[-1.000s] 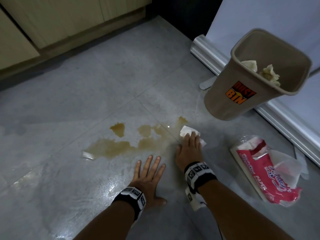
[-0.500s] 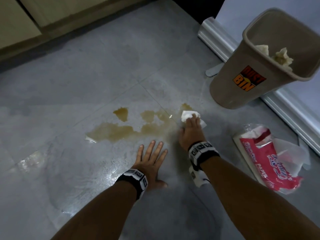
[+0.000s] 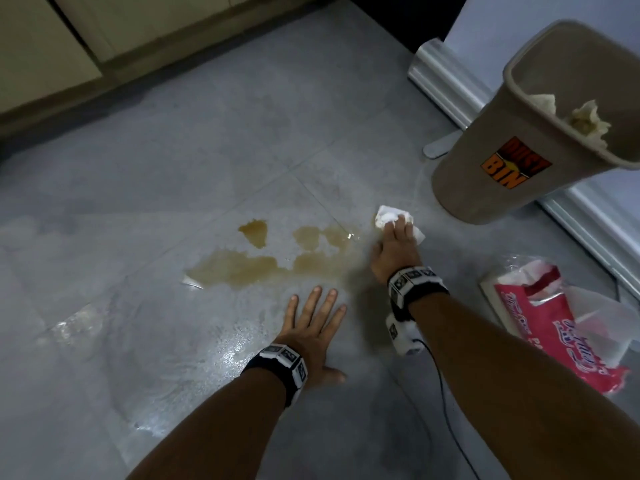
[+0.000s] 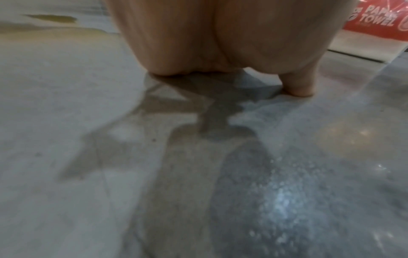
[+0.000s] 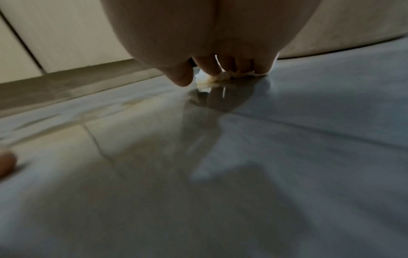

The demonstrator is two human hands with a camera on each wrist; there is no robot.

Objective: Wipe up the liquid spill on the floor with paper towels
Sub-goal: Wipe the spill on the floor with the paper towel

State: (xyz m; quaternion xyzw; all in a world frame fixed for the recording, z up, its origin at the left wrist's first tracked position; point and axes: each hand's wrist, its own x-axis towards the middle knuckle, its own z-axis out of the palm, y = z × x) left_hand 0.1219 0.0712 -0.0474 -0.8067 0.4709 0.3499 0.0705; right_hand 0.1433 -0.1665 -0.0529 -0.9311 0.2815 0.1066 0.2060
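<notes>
A yellow-brown spill (image 3: 249,268) lies in patches on the grey tiled floor (image 3: 173,168). At its right end sits a bunched white paper towel (image 3: 388,214). My right hand (image 3: 398,244) presses the towel onto the floor with its fingers. In the right wrist view the fingertips (image 5: 207,67) bear down on the towel (image 5: 212,78), while the thumb hangs free beside it. My left hand (image 3: 311,327) lies flat with spread fingers on the wet floor just in front of the spill. In the left wrist view its thumb (image 4: 300,87) touches the tile.
A beige dustbin (image 3: 485,168) holding crumpled towels stands just past my right hand. An opened red paper towel pack (image 3: 554,323) lies to the right. A metal door track (image 3: 443,74) runs behind the bin, cabinets (image 3: 69,46) line the far left, and a thin cable (image 3: 440,375) trails from my right wrist.
My right hand has pushed the towel away from me, toward the bin, across the spill's right end. The left hand has stayed planted.
</notes>
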